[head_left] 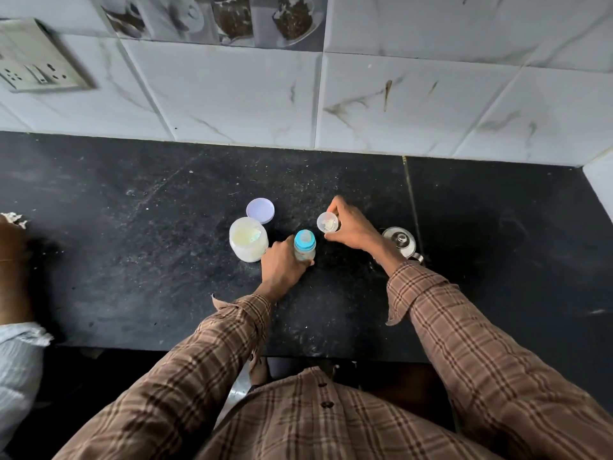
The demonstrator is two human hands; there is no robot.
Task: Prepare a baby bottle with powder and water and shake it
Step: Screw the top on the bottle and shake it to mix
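Observation:
A baby bottle (304,244) with a blue collar and teat stands upright on the black counter (166,260). My left hand (282,267) grips its body from the left. My right hand (351,229) holds the bottle's clear dome cap (327,222) just right of and behind the bottle, fingers curled round its rim. An open white jar of pale powder (248,240) stands left of the bottle, and its lilac lid (260,210) lies just behind the jar.
A steel kettle with a knobbed lid (399,242) stands right of my right wrist, partly hidden by it. Another person's arm and pale sleeve (15,293) are at the left edge. A tiled wall with a socket plate (36,58) backs the counter.

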